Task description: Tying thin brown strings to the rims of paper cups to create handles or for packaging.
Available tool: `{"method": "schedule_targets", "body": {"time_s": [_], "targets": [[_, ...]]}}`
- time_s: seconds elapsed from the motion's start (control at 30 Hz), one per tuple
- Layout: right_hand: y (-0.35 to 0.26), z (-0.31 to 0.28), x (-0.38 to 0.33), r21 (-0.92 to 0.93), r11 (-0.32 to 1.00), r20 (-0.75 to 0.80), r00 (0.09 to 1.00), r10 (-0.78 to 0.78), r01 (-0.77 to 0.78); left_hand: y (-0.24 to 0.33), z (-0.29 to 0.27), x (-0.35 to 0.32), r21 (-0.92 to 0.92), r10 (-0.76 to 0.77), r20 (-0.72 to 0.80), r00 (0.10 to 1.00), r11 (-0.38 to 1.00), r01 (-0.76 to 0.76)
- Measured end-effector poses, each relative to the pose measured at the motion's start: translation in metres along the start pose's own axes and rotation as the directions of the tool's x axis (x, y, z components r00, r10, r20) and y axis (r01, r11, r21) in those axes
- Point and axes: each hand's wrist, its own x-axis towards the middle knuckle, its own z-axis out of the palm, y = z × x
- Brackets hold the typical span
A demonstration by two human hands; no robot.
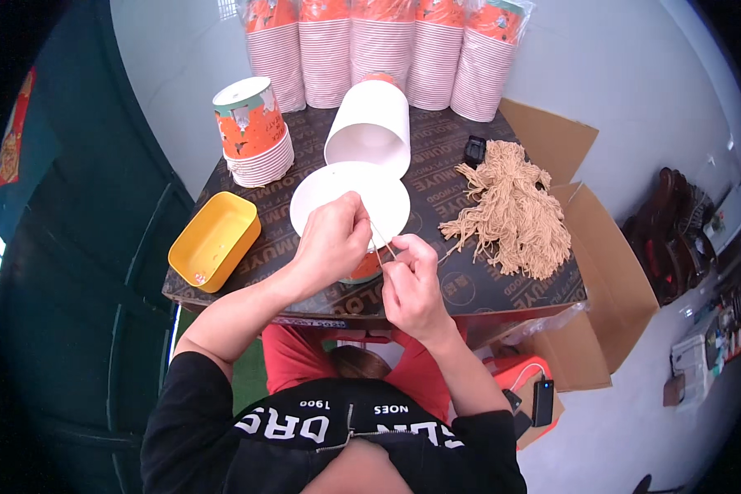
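Observation:
A thin tan string [379, 235] runs between my two hands above an orange-printed paper bucket [365, 268]. My left hand [335, 236] is closed, pinching the string over the bucket's white round top [329, 185]. Lower and to the right, my right hand [412, 280] grips the string between thumb and fingers. Both hands partly cover the bucket, so I cannot tell whether the string passes through it. Just behind, another white paper bucket [375, 123] lies on its side with its mouth toward me.
A yellow plastic box [214, 239] stands left, near a stack of upturned buckets [251, 136]. Several wrapped bucket stacks [379, 53] line the back. A heap of tan strings [519, 210] lies right, beside a small black object [475, 151]. An open cardboard box [605, 272] adjoins the table's right edge.

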Motion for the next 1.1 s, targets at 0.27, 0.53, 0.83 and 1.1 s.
{"method": "schedule_targets", "body": {"time_s": [0.27,0.53,0.83,1.1], "targets": [[0.000,0.002,0.012,0.135,0.975,-0.119,0.974,0.193,-0.177,0.001,-0.006,-0.001,0.014,-0.002,0.002,1.000,1.000,0.002],[-0.004,0.017,0.017,0.436,0.784,-0.134,0.830,0.542,-0.441,0.005,-0.014,-0.019,-0.019,0.088,0.060,0.994,0.996,-0.087],[-0.010,0.024,0.022,0.504,0.691,-0.106,0.757,0.644,-0.517,0.007,-0.018,-0.029,-0.096,0.116,0.108,0.987,0.990,-0.105],[-0.007,0.020,0.021,0.262,0.866,-0.147,0.869,0.472,-0.426,0.004,-0.018,-0.025,-0.094,0.167,0.083,0.983,0.983,-0.159]]}}
